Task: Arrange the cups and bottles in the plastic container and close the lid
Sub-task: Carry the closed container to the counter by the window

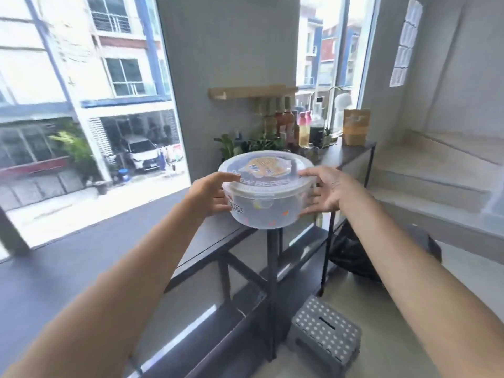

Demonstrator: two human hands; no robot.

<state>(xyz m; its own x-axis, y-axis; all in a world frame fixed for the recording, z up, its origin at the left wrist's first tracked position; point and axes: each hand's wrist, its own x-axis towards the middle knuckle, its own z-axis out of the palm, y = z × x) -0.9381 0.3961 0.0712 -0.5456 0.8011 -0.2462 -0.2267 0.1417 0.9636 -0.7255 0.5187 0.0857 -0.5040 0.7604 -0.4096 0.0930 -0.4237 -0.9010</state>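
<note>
A round, clear plastic container (268, 211) with printed letters and small coloured marks is held up in front of me, above the corner of a dark table (218, 236). Its translucent lid (266, 167) sits on top and carries a tan label. My left hand (211, 193) grips the container's left side, thumb on the lid's rim. On the right side, my right hand (327, 190) presses with its fingers spread and its thumb on the lid. The frame is blurred, and I cannot make out what is inside.
Several bottles (289, 124) and green plants (245, 144) stand at the back of a black-framed table (351, 152), beside a brown paper bag (356, 126). A grey dotted step stool (326, 331) sits on the floor below. Large windows are at the left, pale steps at the right.
</note>
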